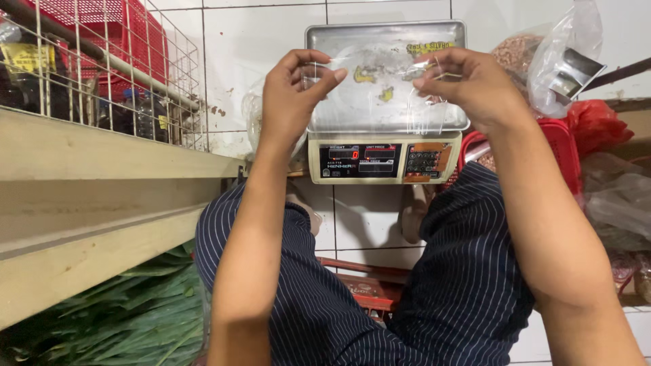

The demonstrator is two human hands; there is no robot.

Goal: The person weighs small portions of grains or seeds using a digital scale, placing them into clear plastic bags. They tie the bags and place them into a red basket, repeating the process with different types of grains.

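Clear plastic bag stretched nine-to-three between left hand and right hand, both pinching it above scale.

A white tiled floor carries a digital weighing scale with a metal pan; right of the scale sit a red basket and bulging plastic bags.

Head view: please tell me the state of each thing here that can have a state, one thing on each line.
Clear plastic bag: held up, stretched between both hands, looks empty.
Left hand: pinching the bag's left edge.
Right hand: pinching the bag's right edge.
Scale: switched on, display lit.
Scale tray: bare, nothing resting on it.
Bag of brown grains: open at the top.
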